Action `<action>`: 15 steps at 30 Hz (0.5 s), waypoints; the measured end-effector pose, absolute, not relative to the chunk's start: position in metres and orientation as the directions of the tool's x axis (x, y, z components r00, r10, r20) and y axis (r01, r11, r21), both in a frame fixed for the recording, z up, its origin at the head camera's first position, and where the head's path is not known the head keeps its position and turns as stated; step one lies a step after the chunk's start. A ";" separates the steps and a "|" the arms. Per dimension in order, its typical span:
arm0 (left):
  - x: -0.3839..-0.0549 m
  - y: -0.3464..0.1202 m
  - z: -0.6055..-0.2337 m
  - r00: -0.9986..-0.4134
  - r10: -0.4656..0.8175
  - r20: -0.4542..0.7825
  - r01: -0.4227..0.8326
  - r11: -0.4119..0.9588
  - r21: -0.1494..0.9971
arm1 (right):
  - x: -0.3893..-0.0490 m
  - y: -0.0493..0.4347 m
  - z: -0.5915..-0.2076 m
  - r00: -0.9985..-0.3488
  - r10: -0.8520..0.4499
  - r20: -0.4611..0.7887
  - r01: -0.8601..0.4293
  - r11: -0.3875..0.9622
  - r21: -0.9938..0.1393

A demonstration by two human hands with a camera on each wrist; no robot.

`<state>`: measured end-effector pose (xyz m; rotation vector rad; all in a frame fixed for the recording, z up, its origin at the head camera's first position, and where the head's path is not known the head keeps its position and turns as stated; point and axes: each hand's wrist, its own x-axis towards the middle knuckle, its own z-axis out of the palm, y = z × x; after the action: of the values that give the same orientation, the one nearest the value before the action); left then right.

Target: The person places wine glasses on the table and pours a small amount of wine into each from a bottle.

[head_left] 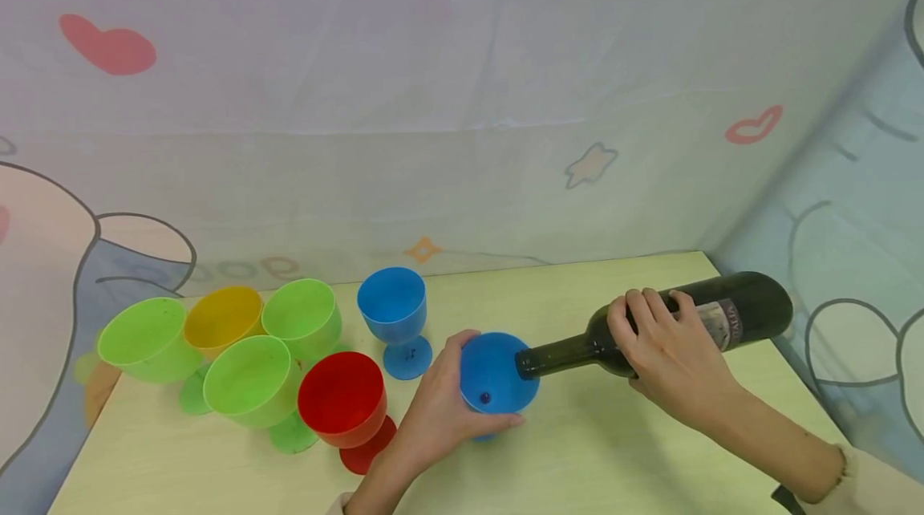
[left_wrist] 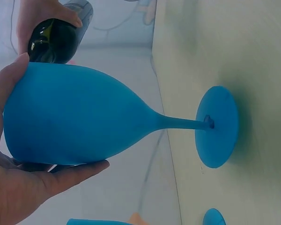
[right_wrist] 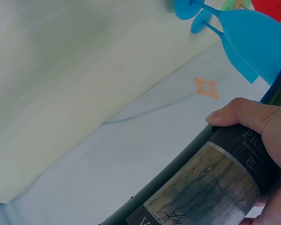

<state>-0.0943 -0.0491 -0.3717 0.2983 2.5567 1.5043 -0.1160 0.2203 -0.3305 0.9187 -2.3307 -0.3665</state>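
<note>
"Above the surface (head_left: 570,459), what are your hands gripping?"

"The fingers of your left hand (head_left: 447,403) wrap the bowl of a blue goblet (head_left: 501,366); those of your right hand (head_left: 671,362) clasp the tilted bottle (head_left: 603,337), its mouth at the goblet's rim."

"Which step are you on?"

"Pouring, it seems. Your next move likely calls for a steady goblet and slightly more tilt."
</note>
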 end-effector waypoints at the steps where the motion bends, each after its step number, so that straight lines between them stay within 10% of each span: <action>1: -0.094 -0.049 -0.372 -0.967 0.252 -0.037 0.090 0.473 0.877 | -0.116 0.220 -0.330 -0.578 -0.692 0.433 -0.527 0.721 0.450; 15: -0.095 -0.047 -0.373 -0.966 0.257 -0.007 0.125 0.492 0.861 | -0.116 0.223 -0.326 -0.580 -0.698 0.420 -0.534 0.715 0.452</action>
<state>-0.0952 -0.0465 -0.3727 0.3344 2.5956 1.4809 -0.1159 0.2230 -0.3258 0.9342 -2.3360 -0.3707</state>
